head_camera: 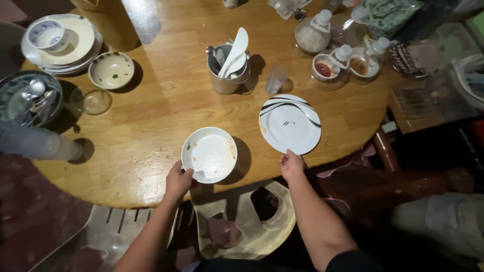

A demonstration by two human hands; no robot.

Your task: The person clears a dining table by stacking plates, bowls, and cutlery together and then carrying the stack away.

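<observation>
My left hand (178, 182) grips the near rim of a white bowl (212, 151) with food smears inside, resting on the round wooden table (151, 131). My right hand (292, 164) holds the near edge of a white plate (291, 123) with black curved lines, which lies flat near the table's front edge. Both hands are at the table's near side, about a bowl's width apart.
A metal utensil holder (228, 70) with white spoons stands mid-table beside a clear cup (276, 79). Stacked plates (65, 45), a spotted bowl (111, 70), a glass bowl (95, 101) and a dish of spoons (27, 98) sit left. Condiment jars (333, 60) crowd the back right. A plastic stool (252, 221) is below.
</observation>
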